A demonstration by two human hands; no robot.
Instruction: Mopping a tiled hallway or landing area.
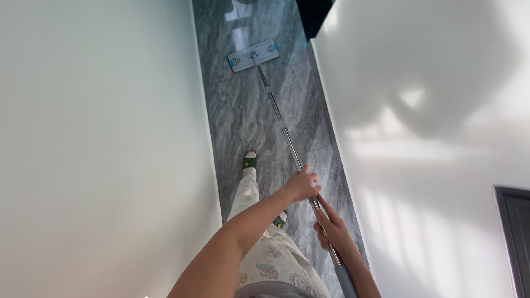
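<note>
A flat mop (253, 55) is held by its long metal handle (281, 128) in a narrow corridor between two white walls. The left hand (302, 185) is wrapped closed around the handle near mid-shaft, and the right hand (329, 227) is closed around it lower down, just above the grey grip sleeve (345, 280) at about five o'clock. The rectangular mop head lies flat on the grey marbled floor tiles (301, 96) at about twelve o'clock, well ahead of the feet, with the handle slanting back toward the body.

The stroke is judged best done with the head kept flat and square to the corridor, so that the full pad stays on the tile. The handle is best kept low and guided straight between the skirting lines; the two hands are suitably spaced apart for control. Care is called for near the right wall (430, 138), which stands close to the mop head's edge.

No packages, labels or signs are seen. Only small blue patches are visible at the two ends of the pale grey mop head, and a dark door frame (510, 232) is seen at four o'clock.
</note>
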